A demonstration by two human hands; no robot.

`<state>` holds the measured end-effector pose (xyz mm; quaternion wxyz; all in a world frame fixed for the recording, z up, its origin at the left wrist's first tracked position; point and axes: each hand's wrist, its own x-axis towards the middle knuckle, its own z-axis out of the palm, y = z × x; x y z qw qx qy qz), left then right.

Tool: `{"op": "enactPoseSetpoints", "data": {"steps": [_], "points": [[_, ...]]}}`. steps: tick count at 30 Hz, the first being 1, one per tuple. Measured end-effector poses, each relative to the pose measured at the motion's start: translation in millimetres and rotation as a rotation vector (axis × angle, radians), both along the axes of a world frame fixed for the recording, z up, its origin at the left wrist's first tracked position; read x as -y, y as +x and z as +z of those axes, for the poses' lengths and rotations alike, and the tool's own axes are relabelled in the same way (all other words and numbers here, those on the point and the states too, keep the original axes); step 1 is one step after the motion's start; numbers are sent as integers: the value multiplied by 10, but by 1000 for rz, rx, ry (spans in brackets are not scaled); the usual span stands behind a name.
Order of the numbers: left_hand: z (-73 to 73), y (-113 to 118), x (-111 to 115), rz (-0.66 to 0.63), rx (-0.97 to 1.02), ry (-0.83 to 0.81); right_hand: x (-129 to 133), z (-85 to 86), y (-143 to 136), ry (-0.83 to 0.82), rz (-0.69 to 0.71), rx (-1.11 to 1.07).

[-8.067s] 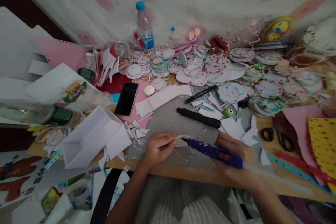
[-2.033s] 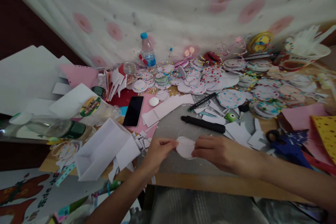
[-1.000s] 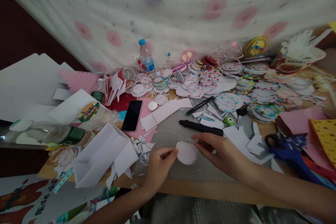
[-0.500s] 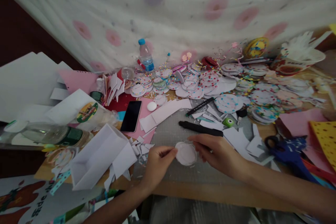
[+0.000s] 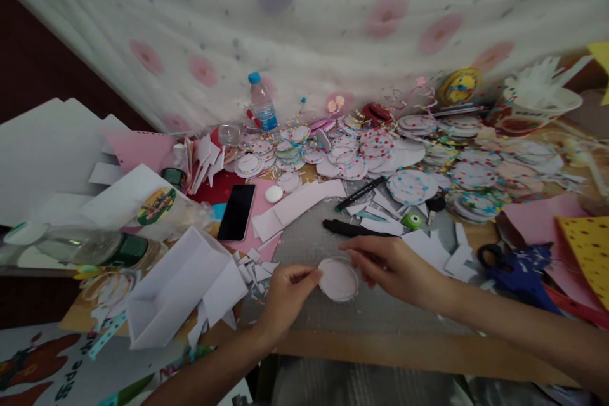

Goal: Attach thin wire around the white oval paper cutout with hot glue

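A round white paper disc [image 5: 337,280] with a thin, loose-looking edge is held low over the grey mat. My left hand [image 5: 288,295] pinches its left edge between thumb and fingers. At the upper right rim is my right hand [image 5: 387,266], its fingers bent together close to the edge; whatever lies between the fingertips is too small to make out. Just behind that hand lies a black pen-like tool [image 5: 354,228], partly covered by it. A dark marker [image 5: 360,194] rests farther back.
Stacks of dotted paper discs [image 5: 412,187] fill the back. At left are a phone [image 5: 236,212], an open white box [image 5: 176,292] and a plastic bottle [image 5: 90,246]. Paper scraps [image 5: 254,274], a green punch [image 5: 412,221] and blue-handled scissors [image 5: 523,273] lie around the mat [image 5: 309,317].
My right hand has shifted slightly up and left along the disc's rim, covering more of the black tool. The left hand keeps its pinch. The view has moved slightly.
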<state>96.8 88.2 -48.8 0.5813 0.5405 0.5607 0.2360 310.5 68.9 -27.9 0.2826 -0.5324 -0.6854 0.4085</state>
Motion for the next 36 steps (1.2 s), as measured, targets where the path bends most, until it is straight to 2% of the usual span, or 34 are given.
{"op": "enactPoseSetpoints", "data": {"steps": [5,8,11,15,20,25,36], "points": [[28,-22,-33,-19,-30,2,28,174,79,289,67,120],[65,-5,-33,-53,-15,-5,26,196,37,371,158,223],[99,9,-36,-84,-35,6,-10,191,-34,368,243,309],[109,-10,-51,-153,-81,42,-47,226,-79,326,320,313],[77,-25,-54,-190,-71,32,-41,261,-80,341,327,276],[80,-12,-57,-182,-53,-1,-63,241,-92,288,292,269],[100,-27,-53,-192,-39,4,-131,238,-69,327,405,268]]}}
